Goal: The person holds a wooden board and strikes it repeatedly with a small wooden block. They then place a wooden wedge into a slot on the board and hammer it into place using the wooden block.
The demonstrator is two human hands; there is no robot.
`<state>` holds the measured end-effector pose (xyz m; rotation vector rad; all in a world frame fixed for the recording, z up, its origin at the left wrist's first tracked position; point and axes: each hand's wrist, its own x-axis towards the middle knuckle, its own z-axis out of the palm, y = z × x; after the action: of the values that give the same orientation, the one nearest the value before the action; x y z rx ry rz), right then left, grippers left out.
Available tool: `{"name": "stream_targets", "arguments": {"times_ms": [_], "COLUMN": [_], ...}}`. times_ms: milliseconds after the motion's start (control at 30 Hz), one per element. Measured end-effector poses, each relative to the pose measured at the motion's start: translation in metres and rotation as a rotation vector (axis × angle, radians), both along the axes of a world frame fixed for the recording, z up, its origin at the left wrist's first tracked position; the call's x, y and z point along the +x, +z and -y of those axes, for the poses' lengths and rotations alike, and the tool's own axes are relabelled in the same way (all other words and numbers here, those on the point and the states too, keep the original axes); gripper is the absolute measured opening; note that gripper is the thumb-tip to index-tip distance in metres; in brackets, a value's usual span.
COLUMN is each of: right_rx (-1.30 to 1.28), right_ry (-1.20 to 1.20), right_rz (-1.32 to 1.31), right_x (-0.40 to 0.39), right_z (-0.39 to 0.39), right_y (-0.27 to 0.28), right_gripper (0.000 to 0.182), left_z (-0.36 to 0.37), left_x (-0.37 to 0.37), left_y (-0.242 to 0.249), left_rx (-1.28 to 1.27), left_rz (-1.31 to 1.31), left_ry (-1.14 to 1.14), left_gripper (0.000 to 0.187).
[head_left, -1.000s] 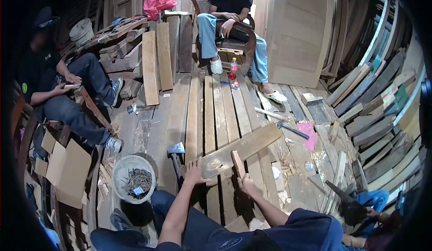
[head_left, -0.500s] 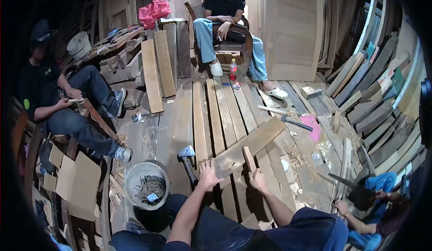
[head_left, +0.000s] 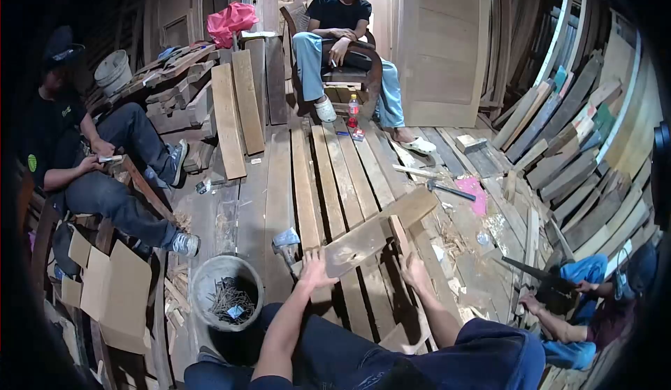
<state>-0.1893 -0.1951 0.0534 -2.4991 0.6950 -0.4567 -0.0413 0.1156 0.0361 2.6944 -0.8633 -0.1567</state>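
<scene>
My left hand [head_left: 314, 271] grips the near left end of a wide wooden board [head_left: 360, 245] that lies slantwise across long planks. My right hand [head_left: 415, 275] is wrapped round the lower part of a narrow wooden strip [head_left: 399, 235]. The strip's top end lies over the board, crossing it at an angle. Close to my left hand is a hammer-like tool [head_left: 286, 238] with a broad metal head; its handle is mostly hidden behind my hand. Left of my legs stands a bucket [head_left: 200, 278] holding nails [head_left: 234, 299].
A hammer [head_left: 453, 191] lies beside pink paper [head_left: 472, 194] amid shavings. One person [head_left: 346, 37] sits ahead; another [head_left: 77, 131] sits left near a cardboard box [head_left: 119, 292]. At lower right, a person holds a saw [head_left: 535, 272]. A bottle [head_left: 353, 110] stands on the floor.
My right hand and the narrow strip have moved a little to the right along the board. My left hand stays at the board's end. The view has shifted slightly.
</scene>
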Motion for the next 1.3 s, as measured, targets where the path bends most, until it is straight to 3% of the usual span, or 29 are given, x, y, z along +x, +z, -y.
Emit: {"name": "stream_targets", "arguments": {"times_ms": [167,233,333,467,533,567,633,667,833,900,1000,1033,1100,1133,1167,1233,1300], "right_rx": [-0.043,0.159,0.142,-0.108,-0.248,-0.05,-0.171,-0.087,0.098,0.119,0.089,-0.061,-0.173,0.058,-0.008,-0.118,-0.03], "right_ry": [0.048,0.096,0.292,0.454,0.372,0.193,0.208,0.105,-0.129,-0.01,0.385,0.399,0.348,0.106,0.01,-0.088,-0.038], "right_rz": [0.094,0.009,-0.148,-0.004,0.045,-0.235,0.203,0.146,-0.204,0.005,-0.276,-0.406,-0.208,-0.298,-0.078,0.119,0.152], "right_x": [0.001,0.005,0.003,0.013,0.02,0.019,0.032,0.031,0.048,0.042,0.012,0.01,0.02,0.032,0.038,0.051,0.047], "right_z": [-0.012,-0.011,-0.012,0.016,0.044,0.04,0.077,0.069,0.055,0.029,0.004,0.007,0.055,0.076,0.092,0.106,0.071], "right_y": [-0.002,-0.021,-0.015,-0.008,-0.036,-0.002,-0.037,-0.017,-0.026,-0.037,-0.023,0.005,-0.016,-0.019,-0.022,-0.026,-0.029], "right_gripper": [0.049,0.059,0.08,0.084,0.084,0.084,0.075,0.07,0.066,0.065,0.063,0.063,0.062,0.062,0.057,0.051,0.045], "left_z": [-0.041,-0.047,-0.047,-0.044,-0.041,-0.039,-0.035,-0.035,-0.031,-0.029,-0.027,-0.026,-0.024,-0.026,-0.026,-0.024,-0.023], "left_x": [0.003,0.004,0.001,-0.004,-0.004,-0.005,-0.008,-0.009,-0.006,-0.006,-0.011,-0.011,-0.009,-0.01,-0.01,-0.011,-0.011], "left_y": [-0.005,-0.009,-0.009,-0.028,-0.027,-0.028,-0.028,-0.03,-0.027,-0.022,-0.013,-0.012,-0.01,-0.009,-0.007,-0.006,-0.006], "left_rx": [-0.058,-0.05,-0.069,-0.102,-0.121,-0.153,-0.128,-0.164,-0.165,-0.16,-0.182,-0.186,-0.18,-0.171,-0.163,-0.155,-0.159], "left_rz": [0.056,0.085,0.082,0.132,0.132,0.127,0.138,0.145,0.127,0.128,0.145,0.15,0.142,0.134,0.127,0.116,0.098], "left_ry": [-0.031,-0.013,-0.004,0.043,0.057,0.058,0.09,0.089,0.107,0.105,0.116,0.119,0.121,0.119,0.121,0.129,0.138], "left_gripper": [0.129,0.126,0.122,0.127,0.13,0.131,0.134,0.136,0.135,0.132,0.129,0.128,0.127,0.127,0.127,0.126,0.124]}}
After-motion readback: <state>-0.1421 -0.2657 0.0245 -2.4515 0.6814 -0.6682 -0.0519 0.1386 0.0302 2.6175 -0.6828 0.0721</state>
